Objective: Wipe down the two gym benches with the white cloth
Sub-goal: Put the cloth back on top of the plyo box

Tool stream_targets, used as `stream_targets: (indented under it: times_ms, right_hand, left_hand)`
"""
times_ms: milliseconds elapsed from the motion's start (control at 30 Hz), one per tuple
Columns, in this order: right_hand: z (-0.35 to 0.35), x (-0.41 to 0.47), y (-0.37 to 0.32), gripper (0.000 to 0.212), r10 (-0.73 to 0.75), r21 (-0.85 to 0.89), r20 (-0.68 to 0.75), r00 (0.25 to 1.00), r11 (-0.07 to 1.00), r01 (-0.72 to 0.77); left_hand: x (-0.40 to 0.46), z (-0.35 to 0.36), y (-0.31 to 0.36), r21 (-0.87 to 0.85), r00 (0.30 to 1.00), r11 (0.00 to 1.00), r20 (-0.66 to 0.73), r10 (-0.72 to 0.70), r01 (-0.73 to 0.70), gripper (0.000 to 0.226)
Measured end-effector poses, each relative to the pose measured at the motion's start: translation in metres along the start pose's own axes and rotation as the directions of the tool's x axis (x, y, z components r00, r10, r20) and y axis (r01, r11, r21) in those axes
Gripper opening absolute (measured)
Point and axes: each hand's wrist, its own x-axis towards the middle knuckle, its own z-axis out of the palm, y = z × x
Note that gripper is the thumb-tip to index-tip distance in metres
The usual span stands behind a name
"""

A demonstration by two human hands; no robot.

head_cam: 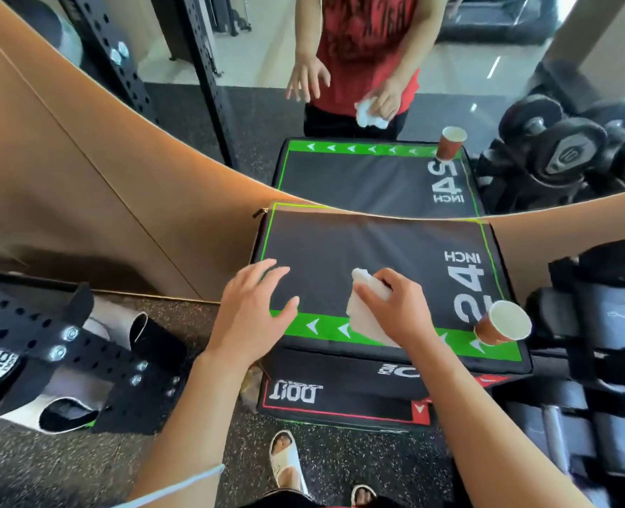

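- My right hand holds the white cloth, fingers curled round its upper end and pinching it, while the loose lower part lies on the green-edged surface.
- The cloth sits over the near half of that surface, its lower corner covering part of the green arrow band along the near edge.
- My left hand is spread, fingers straight and apart, over the near left corner of the same surface; I cannot say for certain whether the palm presses down or only hovers.
- A paper cup stands at the near right corner of that surface, just beyond the "24 INCH" print, well clear of the cloth.
- A second, lower pad with red trim lies beneath the green-edged surface, sticking out towards me.
- A mirror rises behind the far edge of the surface and repeats it, the cup and both my hands.
- Dumbbells are racked to the right of the surface.
- My sandalled foot stands on the speckled floor on the near side of the red-trimmed pad.
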Motion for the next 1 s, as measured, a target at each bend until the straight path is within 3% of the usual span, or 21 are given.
stream_targets:
  times_ms: [267,700,1000]
  right_hand:
    - [0.032,0.024,-0.006,0.038,0.088,-0.056,-0.054,0.995,0.994,-0.091]
    - [0.059,0.080,0.039,0.030,0.057,-0.213,0.093,0.994,0.976,-0.036]
    - [0.040,0.083,0.065,0.035,0.063,-0.103,0.130,0.989,0.993,-0.050]
  left_hand:
    - [0.060,0.009,-0.037,-0.035,0.988,0.993,0.097,0.117,-0.114,0.051]
    - [0.086,0.042,-0.043,-0.018,0.981,0.994,0.162,0.105,-0.104,0.052]
    - [0.097,0.078,-0.005,-0.026,0.974,0.992,0.190,0.124,-0.121,0.048]
